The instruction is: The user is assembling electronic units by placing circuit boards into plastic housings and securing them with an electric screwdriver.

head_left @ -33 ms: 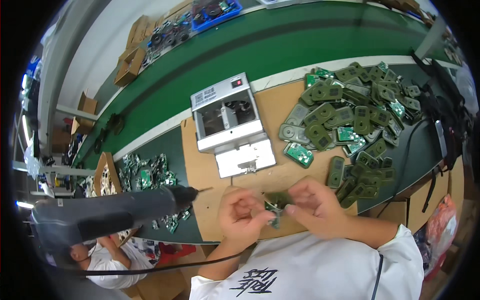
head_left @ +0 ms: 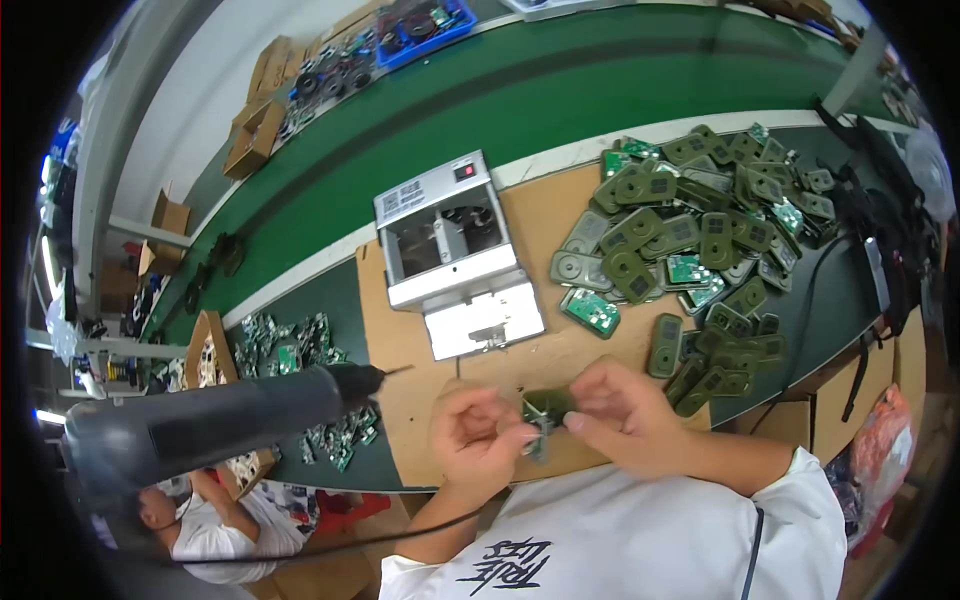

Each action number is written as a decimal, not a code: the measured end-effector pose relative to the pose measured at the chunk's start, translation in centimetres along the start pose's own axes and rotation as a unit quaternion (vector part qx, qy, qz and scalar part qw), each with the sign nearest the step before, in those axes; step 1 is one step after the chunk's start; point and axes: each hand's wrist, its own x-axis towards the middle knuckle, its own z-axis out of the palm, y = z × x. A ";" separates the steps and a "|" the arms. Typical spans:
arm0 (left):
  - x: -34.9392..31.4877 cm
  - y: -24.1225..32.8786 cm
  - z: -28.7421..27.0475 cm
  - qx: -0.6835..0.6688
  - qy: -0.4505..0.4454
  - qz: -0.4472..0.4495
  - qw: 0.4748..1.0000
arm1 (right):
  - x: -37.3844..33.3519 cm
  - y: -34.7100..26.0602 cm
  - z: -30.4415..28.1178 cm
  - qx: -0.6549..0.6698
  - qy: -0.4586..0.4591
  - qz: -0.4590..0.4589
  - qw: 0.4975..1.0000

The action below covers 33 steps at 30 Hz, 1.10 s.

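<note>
Close to my chest, over the cardboard sheet, both hands meet at one small part. My right hand (head_left: 628,415) is closed on an olive-green plastic casing (head_left: 548,402), its thumb along the near edge. The fingers of my left hand (head_left: 476,435) pinch a small green circuit board (head_left: 539,440) at the casing's left side. Fingers partly cover both pieces, and I cannot tell whether the two are joined. To the left of my hands hangs a black electric screwdriver (head_left: 220,420), its bit pointing right, touched by neither hand.
A silver screw-feeding machine (head_left: 450,235) stands beyond my hands on cardboard (head_left: 405,420). Olive casings (head_left: 630,275) and green boards are heaped at right. Loose circuit boards (head_left: 340,440) lie at left. Black cables (head_left: 870,250) run along the right edge. Another person (head_left: 215,515) sits at lower left.
The whole view has shifted slightly, and the screwdriver sits a little further left in it. Both hands keep their hold on the casing and the board.
</note>
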 end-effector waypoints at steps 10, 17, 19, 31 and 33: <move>-0.5 -0.3 0.9 0.105 -0.046 0.131 0.985 | -0.4 1.8 0.3 0.037 0.008 -0.049 0.998; 0.1 -0.5 0.0 0.177 -0.084 0.112 0.974 | -0.3 -1.1 -1.1 -0.070 -0.047 -0.146 0.986; 0.6 -0.2 -0.2 0.191 -0.130 0.143 0.962 | 0.0 -0.7 -1.6 -0.120 -0.045 -0.198 0.972; 0.3 1.5 -0.1 0.144 -0.211 0.127 0.958 | -0.1 -2.0 -2.4 -0.298 -0.034 -0.294 0.907; 0.0 1.5 0.0 0.123 -0.224 0.113 0.960 | -0.6 -1.6 -2.3 -0.282 -0.022 -0.295 0.913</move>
